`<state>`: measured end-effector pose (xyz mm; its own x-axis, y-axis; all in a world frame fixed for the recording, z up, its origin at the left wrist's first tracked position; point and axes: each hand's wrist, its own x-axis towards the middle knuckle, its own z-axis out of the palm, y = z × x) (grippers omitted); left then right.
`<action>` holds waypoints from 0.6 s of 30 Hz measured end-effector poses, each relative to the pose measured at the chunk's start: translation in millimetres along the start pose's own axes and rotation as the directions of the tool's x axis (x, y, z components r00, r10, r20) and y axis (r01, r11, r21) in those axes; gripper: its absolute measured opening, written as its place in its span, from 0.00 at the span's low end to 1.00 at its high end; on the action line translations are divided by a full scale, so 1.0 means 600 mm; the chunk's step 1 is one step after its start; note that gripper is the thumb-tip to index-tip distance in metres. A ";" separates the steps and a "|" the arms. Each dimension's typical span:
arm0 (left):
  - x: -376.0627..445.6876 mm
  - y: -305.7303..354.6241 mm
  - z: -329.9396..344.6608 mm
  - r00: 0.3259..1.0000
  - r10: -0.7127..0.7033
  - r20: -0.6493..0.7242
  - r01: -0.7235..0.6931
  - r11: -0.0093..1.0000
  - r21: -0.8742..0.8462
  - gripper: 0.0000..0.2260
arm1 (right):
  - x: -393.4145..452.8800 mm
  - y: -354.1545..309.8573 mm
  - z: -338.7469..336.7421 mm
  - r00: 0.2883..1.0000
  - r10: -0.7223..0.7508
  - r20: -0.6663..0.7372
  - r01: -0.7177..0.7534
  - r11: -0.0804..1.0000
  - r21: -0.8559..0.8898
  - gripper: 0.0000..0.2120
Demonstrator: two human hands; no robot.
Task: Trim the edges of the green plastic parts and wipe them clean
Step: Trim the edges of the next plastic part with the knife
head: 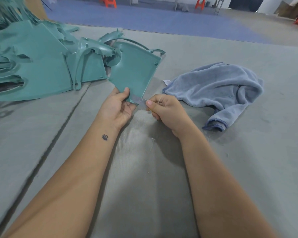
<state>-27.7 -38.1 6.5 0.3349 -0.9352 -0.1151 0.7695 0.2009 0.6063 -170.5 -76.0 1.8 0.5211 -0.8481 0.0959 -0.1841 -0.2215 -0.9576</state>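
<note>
Green plastic part (136, 71) being trimmed over grey matting (144, 177).

Nearest, the left hand (118, 107) is pinching the part's lower corner, thumb on top; the right hand (163, 109) is gripping a small blade (139, 101) against that edge. Beyond, a blue-grey cloth (218, 88) is lying right, a pile of green parts (33, 66) crowding left.

left hand (117, 107): thumb pinching | right hand (163, 107): fingers curled, gripping
</note>
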 end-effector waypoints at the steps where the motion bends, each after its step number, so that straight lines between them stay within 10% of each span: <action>1: -0.001 0.001 0.000 1.000 -0.006 0.004 0.006 1.000 0.009 0.12 | 0.002 0.002 -0.002 0.999 -0.003 -0.034 0.004 1.000 0.022 0.14; 8: -0.007 0.000 0.001 0.999 -0.026 0.046 0.023 0.998 0.058 0.13 | 0.011 0.009 -0.009 0.982 0.021 -0.188 0.017 0.980 0.197 0.12; 18: -0.004 -0.004 0.000 0.999 0.016 0.031 -0.017 0.999 0.040 0.13 | -0.002 0.001 -0.002 0.997 -0.004 0.082 0.012 0.995 -0.104 0.15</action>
<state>-30.2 -36.2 5.1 0.3298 -0.9406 -0.0808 0.7413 0.2050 0.6390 -172.3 -75.7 1.4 0.5885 -0.8049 0.0766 -0.2635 -0.2805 -0.9230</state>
